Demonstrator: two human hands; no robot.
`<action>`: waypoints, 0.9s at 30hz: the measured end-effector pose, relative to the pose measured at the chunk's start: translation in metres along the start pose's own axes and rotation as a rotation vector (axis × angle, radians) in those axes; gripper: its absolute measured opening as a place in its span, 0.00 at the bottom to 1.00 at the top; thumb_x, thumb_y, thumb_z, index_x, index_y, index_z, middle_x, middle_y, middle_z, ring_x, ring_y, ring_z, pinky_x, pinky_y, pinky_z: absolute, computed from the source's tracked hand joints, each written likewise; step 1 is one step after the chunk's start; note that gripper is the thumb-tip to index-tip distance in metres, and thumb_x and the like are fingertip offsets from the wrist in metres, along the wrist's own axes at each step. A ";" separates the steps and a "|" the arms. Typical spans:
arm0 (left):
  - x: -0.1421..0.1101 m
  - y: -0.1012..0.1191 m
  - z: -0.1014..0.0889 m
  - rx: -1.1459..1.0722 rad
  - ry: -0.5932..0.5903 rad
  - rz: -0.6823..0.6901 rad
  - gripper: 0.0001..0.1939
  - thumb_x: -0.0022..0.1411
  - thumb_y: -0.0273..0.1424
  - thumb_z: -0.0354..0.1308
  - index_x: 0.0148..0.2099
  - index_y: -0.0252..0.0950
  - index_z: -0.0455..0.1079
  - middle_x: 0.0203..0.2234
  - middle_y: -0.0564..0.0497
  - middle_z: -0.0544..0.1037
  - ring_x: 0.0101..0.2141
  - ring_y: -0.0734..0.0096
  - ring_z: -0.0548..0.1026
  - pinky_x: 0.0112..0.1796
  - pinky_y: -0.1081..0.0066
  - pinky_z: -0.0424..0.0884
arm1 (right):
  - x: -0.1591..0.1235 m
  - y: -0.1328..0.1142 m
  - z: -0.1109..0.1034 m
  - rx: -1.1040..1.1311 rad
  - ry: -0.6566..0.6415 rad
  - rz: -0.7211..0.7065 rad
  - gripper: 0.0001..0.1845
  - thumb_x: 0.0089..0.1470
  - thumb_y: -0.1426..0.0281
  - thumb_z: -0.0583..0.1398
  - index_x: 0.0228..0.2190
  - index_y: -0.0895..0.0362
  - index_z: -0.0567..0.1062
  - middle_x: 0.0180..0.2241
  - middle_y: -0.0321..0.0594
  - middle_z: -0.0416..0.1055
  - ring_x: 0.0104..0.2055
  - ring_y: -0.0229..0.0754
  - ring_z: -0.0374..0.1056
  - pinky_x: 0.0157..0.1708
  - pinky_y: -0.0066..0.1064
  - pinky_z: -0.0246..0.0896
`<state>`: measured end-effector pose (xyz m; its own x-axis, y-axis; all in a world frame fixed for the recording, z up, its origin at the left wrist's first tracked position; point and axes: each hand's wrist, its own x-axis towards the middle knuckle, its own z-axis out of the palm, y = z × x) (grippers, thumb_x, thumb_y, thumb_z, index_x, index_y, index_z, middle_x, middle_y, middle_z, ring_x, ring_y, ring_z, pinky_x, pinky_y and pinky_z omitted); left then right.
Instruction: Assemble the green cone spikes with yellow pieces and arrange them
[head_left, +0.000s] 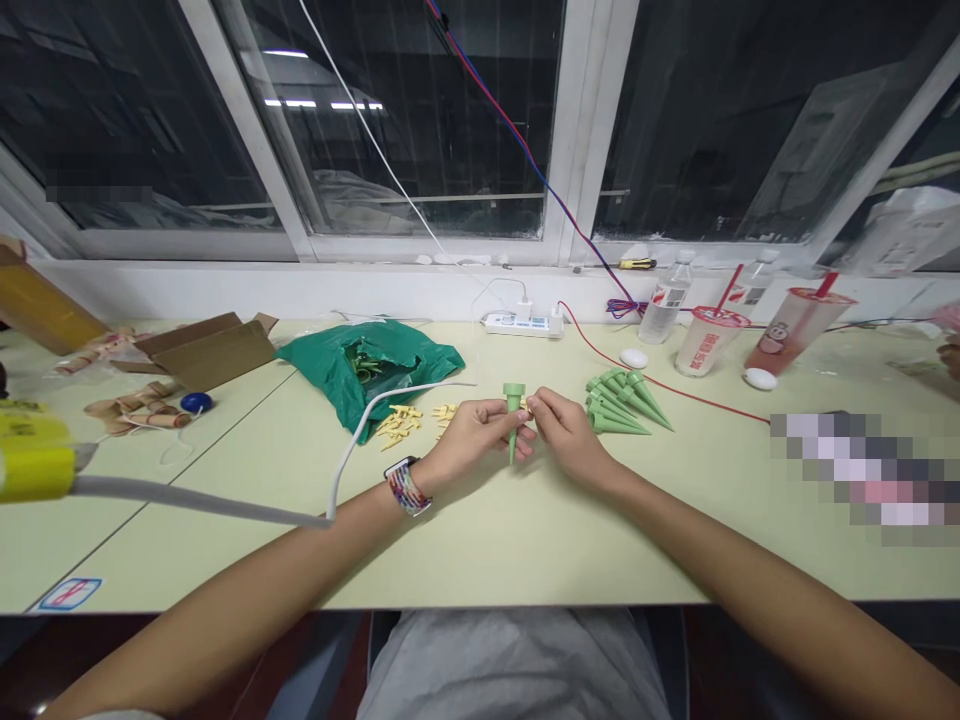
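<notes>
My left hand [471,437] is closed around a green plastic spike [513,418], holding it upright with the wide end up. My right hand [564,430] pinches a small yellow piece [528,408] against the top of that spike. Both hands hover over the pale table [525,530], near its middle. A pile of the same green spikes [624,402] lies just right of my hands. Several small yellow pieces [409,418] are scattered to the left of them. A striped band sits on my left wrist.
A green plastic bag [375,370] with more parts lies behind the yellow pieces. A white cable [360,440] crosses to a yellow tool [34,460] at the left. A cardboard box [206,350], power strip [523,324], bottle [666,308] and two cups [705,342] line the back.
</notes>
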<state>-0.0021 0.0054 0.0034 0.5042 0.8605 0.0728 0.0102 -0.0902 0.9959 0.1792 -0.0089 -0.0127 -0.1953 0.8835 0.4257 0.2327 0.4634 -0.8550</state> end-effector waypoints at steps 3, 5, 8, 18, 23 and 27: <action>-0.001 0.001 -0.002 0.005 -0.054 0.002 0.21 0.65 0.47 0.64 0.39 0.30 0.78 0.36 0.39 0.84 0.29 0.66 0.81 0.33 0.69 0.73 | 0.000 -0.002 -0.003 -0.080 -0.029 -0.056 0.20 0.70 0.56 0.50 0.27 0.52 0.61 0.22 0.31 0.63 0.25 0.39 0.58 0.29 0.31 0.52; -0.001 0.001 -0.003 -0.030 -0.076 -0.010 0.21 0.64 0.46 0.65 0.39 0.30 0.79 0.35 0.39 0.84 0.28 0.66 0.81 0.32 0.69 0.73 | 0.000 0.000 -0.005 -0.149 -0.042 -0.093 0.20 0.71 0.58 0.50 0.27 0.53 0.61 0.23 0.32 0.64 0.26 0.39 0.59 0.30 0.31 0.53; 0.000 0.002 -0.002 -0.093 -0.097 -0.028 0.20 0.63 0.45 0.66 0.39 0.29 0.79 0.33 0.40 0.83 0.28 0.68 0.80 0.31 0.70 0.73 | 0.001 0.005 -0.009 -0.270 -0.049 -0.157 0.19 0.71 0.62 0.49 0.27 0.53 0.60 0.24 0.32 0.63 0.27 0.39 0.58 0.31 0.32 0.51; -0.002 0.004 -0.001 -0.050 -0.064 -0.023 0.22 0.61 0.46 0.68 0.37 0.29 0.79 0.31 0.40 0.83 0.27 0.65 0.80 0.30 0.69 0.73 | 0.002 0.004 -0.008 -0.181 -0.091 -0.144 0.19 0.72 0.62 0.48 0.27 0.53 0.60 0.24 0.33 0.69 0.28 0.39 0.62 0.33 0.32 0.56; 0.000 0.010 -0.001 0.015 -0.071 -0.007 0.23 0.62 0.48 0.65 0.35 0.30 0.78 0.28 0.42 0.83 0.26 0.67 0.80 0.28 0.71 0.71 | 0.003 0.003 -0.007 -0.139 -0.045 -0.106 0.21 0.71 0.57 0.50 0.26 0.53 0.62 0.23 0.32 0.67 0.27 0.39 0.60 0.31 0.31 0.54; 0.001 0.016 -0.004 0.057 -0.081 0.018 0.22 0.64 0.48 0.63 0.37 0.31 0.77 0.27 0.46 0.81 0.21 0.71 0.77 0.25 0.71 0.70 | 0.009 0.003 -0.019 -0.097 0.025 -0.078 0.25 0.70 0.53 0.49 0.26 0.54 0.66 0.21 0.32 0.62 0.23 0.37 0.59 0.28 0.31 0.54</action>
<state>-0.0045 0.0067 0.0200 0.5725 0.8156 0.0843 0.0478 -0.1359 0.9896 0.1959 0.0014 -0.0056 -0.1929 0.8455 0.4979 0.3091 0.5339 -0.7870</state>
